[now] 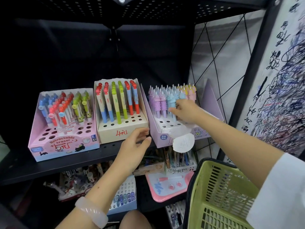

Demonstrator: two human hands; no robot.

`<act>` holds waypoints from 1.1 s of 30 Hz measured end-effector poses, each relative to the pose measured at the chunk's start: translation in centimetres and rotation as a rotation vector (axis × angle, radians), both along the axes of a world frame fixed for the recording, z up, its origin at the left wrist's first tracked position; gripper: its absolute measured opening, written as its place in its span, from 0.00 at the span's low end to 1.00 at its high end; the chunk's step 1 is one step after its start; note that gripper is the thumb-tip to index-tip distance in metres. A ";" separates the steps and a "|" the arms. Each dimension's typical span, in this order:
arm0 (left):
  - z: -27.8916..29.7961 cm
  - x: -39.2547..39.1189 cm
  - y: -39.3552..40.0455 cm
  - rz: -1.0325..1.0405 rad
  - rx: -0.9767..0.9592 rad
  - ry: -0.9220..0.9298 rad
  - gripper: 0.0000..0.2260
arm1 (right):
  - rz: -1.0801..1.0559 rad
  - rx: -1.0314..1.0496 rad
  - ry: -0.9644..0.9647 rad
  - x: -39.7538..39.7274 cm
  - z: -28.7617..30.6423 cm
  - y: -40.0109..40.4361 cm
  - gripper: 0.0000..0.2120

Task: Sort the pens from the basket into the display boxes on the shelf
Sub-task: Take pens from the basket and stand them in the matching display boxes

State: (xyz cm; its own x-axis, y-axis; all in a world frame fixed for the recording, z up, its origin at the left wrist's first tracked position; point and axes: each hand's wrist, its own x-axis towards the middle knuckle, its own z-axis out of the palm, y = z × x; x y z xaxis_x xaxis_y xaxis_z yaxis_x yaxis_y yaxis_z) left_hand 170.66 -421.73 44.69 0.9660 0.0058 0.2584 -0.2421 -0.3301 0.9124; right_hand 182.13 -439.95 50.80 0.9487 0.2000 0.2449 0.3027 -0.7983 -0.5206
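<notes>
Right hand, fingers curled on a blue pen in the lilac display box, risks toppling neighbouring pens; left hand, half-open and empty, steadies the beige box; basket hangs at right.

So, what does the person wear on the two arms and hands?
Both hands are bare, with no gloves and no rings that I can see. The left hand has a pale pink, glossy bangle with twisted ridges on its wrist; that forearm is uncovered. The right hand comes from a white sleeve that leaves the forearm uncovered.
</notes>
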 end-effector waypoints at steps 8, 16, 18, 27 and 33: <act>0.2 -1.9 -1.7 -0.060 0.015 -0.027 0.09 | -0.032 0.061 -0.117 -2.2 -0.9 -2.3 0.12; -2.7 -3.2 -9.4 -0.323 0.033 0.035 0.09 | 0.098 -0.023 -0.083 -10.6 -4.3 -10.5 0.07; -4.6 -3.4 -11.7 -0.393 0.061 0.083 0.09 | 0.093 -0.121 0.056 -12.5 -7.3 -13.4 0.07; -11.4 -3.7 -17.8 -0.690 0.302 0.316 0.07 | -0.001 -0.469 0.897 -20.1 -23.1 -25.5 0.19; -13.4 -3.8 -18.6 -0.746 0.446 0.395 0.10 | 0.061 -0.587 0.980 -22.5 -30.5 -25.4 0.41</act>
